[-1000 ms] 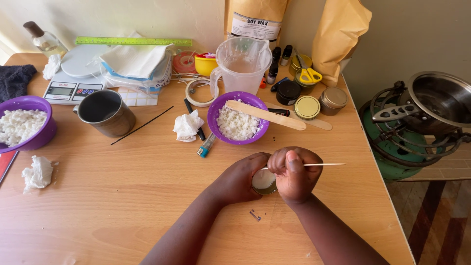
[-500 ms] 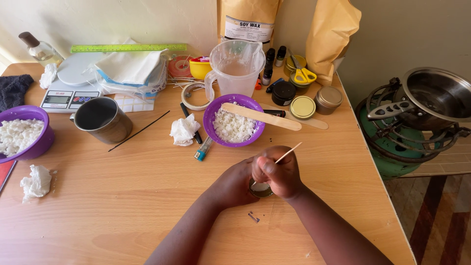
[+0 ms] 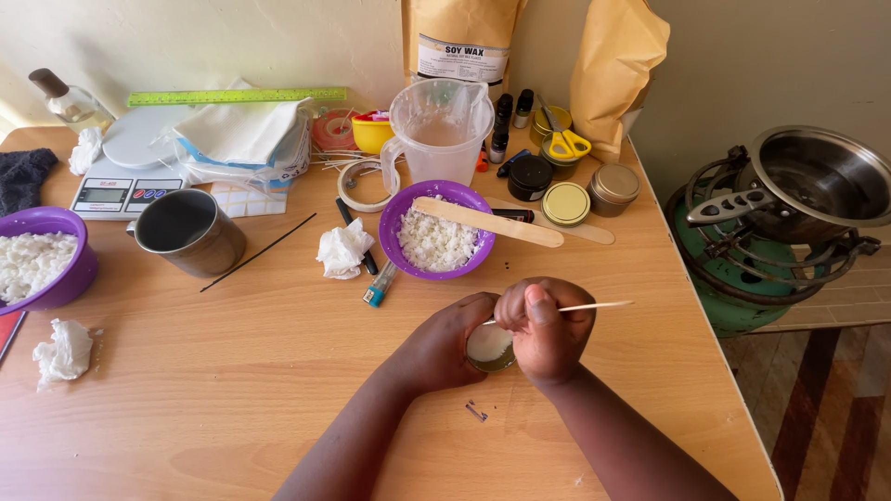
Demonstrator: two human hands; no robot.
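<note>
A small round tin (image 3: pixel 488 347) filled with pale wax was seen on the wooden worktop (image 3: pixel 232 371), near its front edge, and was gripped between both hands. The left hand (image 3: pixel 444 345) was cupped round the tin's left side, its fingers curled against the wall. The right hand (image 3: pixel 548 332) was closed over the right side of the tin, and its fingers were pressed together, pinching a thin wooden skewer (image 3: pixel 594 305). The skewer was held nearly level across the tin's mouth, with its free end sticking out to the right past the knuckles. A tiny metal piece (image 3: pixel 477 410) lay on the worktop just in front of the hands.

Just behind the hands, a purple bowl (image 3: pixel 438 232) of white wax flakes was placed, and a flat wooden stick (image 3: pixel 490 222) was laid across its rim. To the left of that bowl a crumpled tissue (image 3: pixel 342 250) and a small lighter (image 3: pixel 379 287) were found, and further left a metal mug (image 3: pixel 187 230) was set beside a thin black stick (image 3: pixel 258 252). A second purple bowl (image 3: pixel 39 256) of flakes was seen at the left edge. Behind, a clear plastic jug (image 3: pixel 438 130), a kitchen scale (image 3: pixel 121 193) and several lidded tins (image 3: pixel 583 197) were ranged near the wall. To the right of the worktop, a steel pan (image 3: pixel 817 186) rested on a green gas stove (image 3: pixel 742 269).
</note>
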